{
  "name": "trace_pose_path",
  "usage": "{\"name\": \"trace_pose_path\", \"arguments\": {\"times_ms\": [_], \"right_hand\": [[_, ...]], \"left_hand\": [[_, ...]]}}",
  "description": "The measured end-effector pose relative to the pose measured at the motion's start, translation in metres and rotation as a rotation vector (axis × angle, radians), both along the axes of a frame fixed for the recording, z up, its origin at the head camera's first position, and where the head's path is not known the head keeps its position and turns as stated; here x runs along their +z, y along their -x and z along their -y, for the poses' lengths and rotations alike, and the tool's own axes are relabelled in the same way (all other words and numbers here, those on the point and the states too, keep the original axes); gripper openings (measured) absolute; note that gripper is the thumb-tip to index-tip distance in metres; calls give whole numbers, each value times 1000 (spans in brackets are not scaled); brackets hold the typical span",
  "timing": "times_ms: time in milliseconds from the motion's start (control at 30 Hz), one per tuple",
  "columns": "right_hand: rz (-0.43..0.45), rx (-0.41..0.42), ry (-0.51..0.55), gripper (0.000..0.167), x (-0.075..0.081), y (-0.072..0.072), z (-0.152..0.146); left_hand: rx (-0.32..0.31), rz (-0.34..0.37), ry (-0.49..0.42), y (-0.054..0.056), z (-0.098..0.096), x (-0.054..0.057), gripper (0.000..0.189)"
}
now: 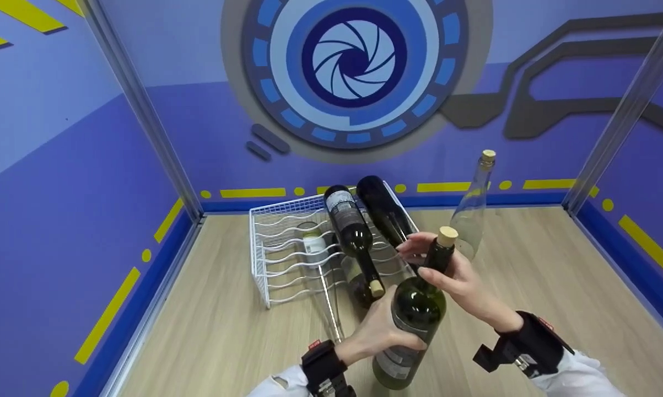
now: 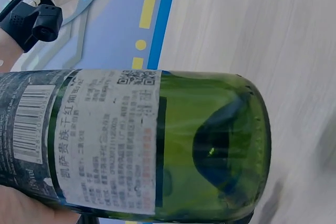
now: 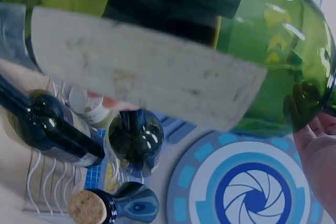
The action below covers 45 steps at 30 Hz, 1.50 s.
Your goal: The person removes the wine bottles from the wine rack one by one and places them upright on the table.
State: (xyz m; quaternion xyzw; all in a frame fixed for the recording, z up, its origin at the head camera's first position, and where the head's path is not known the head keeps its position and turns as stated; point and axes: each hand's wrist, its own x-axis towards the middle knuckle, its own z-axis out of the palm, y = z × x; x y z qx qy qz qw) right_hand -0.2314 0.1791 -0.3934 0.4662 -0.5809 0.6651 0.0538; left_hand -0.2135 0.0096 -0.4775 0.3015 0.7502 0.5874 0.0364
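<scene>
My left hand (image 1: 383, 331) grips the body of a green wine bottle (image 1: 419, 303), thumb across its front. The bottle is tilted, with its corked neck up and its base toward me. My right hand (image 1: 458, 281) is around the neck, thumb in front and fingers passing behind, below the cork (image 1: 447, 236). In the left wrist view, the bottle's printed back label (image 2: 107, 142) and green base end face the camera. The right wrist view shows its pale label (image 3: 147, 72) close up, with right-hand fingers (image 3: 317, 129) near the shoulder.
A white wire wine rack (image 1: 258, 264) stands behind the hands. On it lie a dark corked bottle (image 1: 345, 218), another dark bottle (image 1: 383, 207) and a clear bottle (image 1: 314, 248); a further bottle (image 1: 359, 284) lies lower. One clear corked bottle (image 1: 469, 215) stands at the back right.
</scene>
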Motion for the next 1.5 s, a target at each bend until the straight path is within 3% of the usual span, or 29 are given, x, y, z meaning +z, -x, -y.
{"name": "trace_pose_path", "arguments": {"times_ms": [267, 533, 767, 967, 1200, 1500], "right_hand": [[45, 56, 24, 23, -3, 0, 5], [-27, -44, 16, 5, -6, 1, 7], [-37, -15, 40, 6, -5, 2, 10], [-38, 2, 52, 13, -5, 1, 11], [-73, -7, 59, 7, -7, -2, 13], [-101, -33, 39, 9, -8, -3, 8]], "left_hand": [[9, -21, 33, 5, 1, -3, 71], [5, 1, 56, 6, 1, -2, 69], [-3, 12, 72, 5, 1, -1, 72], [-52, 13, 77, 3, 1, -1, 75], [-120, -11, 105, 8, 1, -1, 76], [-240, 58, 99, 5, 3, 5, 68]]}}
